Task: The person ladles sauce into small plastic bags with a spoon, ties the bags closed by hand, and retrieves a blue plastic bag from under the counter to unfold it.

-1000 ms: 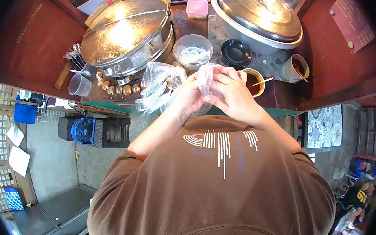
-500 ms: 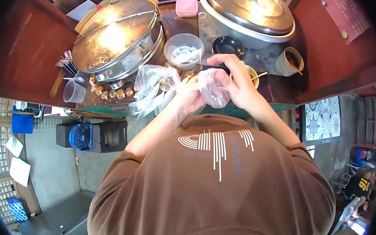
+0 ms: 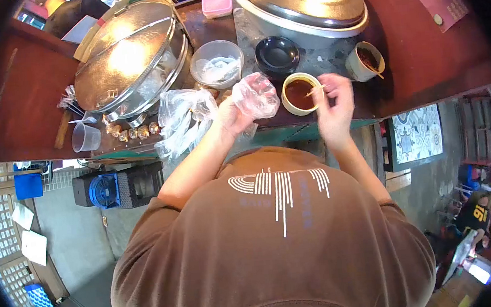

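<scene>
My left hand (image 3: 232, 117) holds up a small clear plastic bag (image 3: 256, 96), whose film covers the fingers. My right hand (image 3: 335, 105), a little blurred, is closed on the thin, light handle of a spoon (image 3: 311, 92) that dips into a pale round tub (image 3: 288, 105) of dark brown sauce. What the spoon's far end looks like is hidden in the sauce. A bunch of clear plastic bags (image 3: 182, 115) lies at the counter's edge beside my left wrist.
A large lidded steel steamer (image 3: 128, 53) stands left, a big lidded pot (image 3: 303, 2) right. Between them are a clear bowl (image 3: 217, 63), black dishes (image 3: 277, 56) and a pink-lidded box (image 3: 217, 4). A second sauce tub (image 3: 364, 63) and a plastic cup (image 3: 85, 137) flank the counter.
My right hand has left the plastic bag, moved right and taken the spoon in the sauce tub. My left hand keeps the bag, now spread wider. The view has shifted slightly.
</scene>
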A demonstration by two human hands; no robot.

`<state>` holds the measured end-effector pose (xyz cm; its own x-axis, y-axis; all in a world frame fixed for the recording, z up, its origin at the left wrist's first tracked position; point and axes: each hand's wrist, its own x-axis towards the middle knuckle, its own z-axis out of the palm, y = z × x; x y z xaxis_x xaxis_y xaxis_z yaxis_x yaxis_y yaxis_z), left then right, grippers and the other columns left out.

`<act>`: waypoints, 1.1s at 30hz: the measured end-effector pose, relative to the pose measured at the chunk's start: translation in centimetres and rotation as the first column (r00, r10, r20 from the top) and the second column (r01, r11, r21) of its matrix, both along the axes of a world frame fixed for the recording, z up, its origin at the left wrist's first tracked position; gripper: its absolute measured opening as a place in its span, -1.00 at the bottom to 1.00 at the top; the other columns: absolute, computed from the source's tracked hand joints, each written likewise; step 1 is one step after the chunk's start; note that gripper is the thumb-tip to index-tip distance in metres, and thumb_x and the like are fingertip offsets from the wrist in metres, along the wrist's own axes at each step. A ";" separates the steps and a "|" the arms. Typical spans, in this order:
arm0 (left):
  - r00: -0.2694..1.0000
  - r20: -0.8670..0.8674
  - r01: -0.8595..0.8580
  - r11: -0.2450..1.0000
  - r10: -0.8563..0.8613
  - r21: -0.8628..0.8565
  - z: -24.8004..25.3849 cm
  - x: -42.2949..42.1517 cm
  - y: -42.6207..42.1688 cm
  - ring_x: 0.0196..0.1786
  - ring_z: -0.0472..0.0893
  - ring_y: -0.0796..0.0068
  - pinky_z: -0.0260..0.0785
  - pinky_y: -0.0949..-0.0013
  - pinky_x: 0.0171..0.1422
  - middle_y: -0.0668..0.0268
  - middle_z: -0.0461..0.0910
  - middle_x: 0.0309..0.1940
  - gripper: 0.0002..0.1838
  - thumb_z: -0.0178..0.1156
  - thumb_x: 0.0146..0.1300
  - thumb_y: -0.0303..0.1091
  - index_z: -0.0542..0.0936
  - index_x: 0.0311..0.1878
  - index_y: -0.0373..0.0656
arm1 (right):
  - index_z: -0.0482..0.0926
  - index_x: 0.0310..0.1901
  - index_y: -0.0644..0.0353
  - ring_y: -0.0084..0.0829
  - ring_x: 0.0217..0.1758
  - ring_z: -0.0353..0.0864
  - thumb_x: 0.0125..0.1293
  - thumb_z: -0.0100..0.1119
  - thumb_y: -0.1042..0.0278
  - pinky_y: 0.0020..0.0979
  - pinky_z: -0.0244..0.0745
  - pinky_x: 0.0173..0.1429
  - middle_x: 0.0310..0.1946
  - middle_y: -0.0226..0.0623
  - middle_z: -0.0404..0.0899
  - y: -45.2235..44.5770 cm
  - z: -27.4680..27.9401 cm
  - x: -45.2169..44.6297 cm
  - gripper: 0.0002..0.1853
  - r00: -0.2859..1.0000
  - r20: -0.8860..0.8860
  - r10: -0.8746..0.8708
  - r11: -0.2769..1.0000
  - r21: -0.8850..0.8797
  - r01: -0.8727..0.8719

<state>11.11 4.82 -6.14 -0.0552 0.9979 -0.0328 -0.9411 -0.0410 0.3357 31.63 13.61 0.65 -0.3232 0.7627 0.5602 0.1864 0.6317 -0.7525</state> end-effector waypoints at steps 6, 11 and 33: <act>0.992 -0.021 0.123 0.992 -0.123 -0.021 -2.5 0.5 0.1 0.15 0.48 0.08 0.33 -0.03 0.28 0.15 0.50 0.06 -0.55 0.11 0.30 -0.14 0.42 0.19 -0.13 | 0.56 0.00 0.26 -0.67 -0.43 0.35 0.23 0.26 0.06 -0.60 0.30 -0.33 -0.36 -0.45 0.51 7.3 -6.7 3.5 -0.54 0.997 -0.043 -0.066 0.664 -0.747 0.012; 0.989 -0.040 0.139 0.990 -0.139 -0.009 -6.0 1.1 0.7 0.16 0.47 0.08 0.30 -0.07 0.29 0.15 0.49 0.09 -0.50 0.17 0.25 -0.13 0.41 0.22 -0.11 | 0.62 -0.22 0.28 -0.64 -0.45 0.43 0.35 0.13 0.26 -0.58 0.35 -0.31 -0.41 -0.43 0.58 7.5 -7.3 2.2 -0.77 0.986 -0.007 0.166 0.779 -0.613 -0.135; 0.994 -0.062 0.083 0.990 -0.090 -0.112 -7.0 2.8 1.4 0.12 0.51 0.04 0.35 -0.04 0.26 0.18 0.53 0.03 -0.53 0.17 0.26 -0.11 0.46 0.20 -0.07 | 0.55 -0.30 0.32 -0.19 -0.32 0.55 0.30 0.11 0.40 -0.34 0.47 -0.21 -0.38 -0.14 0.56 4.3 -4.0 4.3 -0.86 0.929 0.333 0.162 0.983 0.032 -0.183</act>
<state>13.90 6.22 -13.11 0.0254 0.9897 -0.1411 -0.9149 0.0799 0.3957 35.91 17.90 -3.32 -0.6201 0.6461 0.4450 0.2999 0.7193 -0.6266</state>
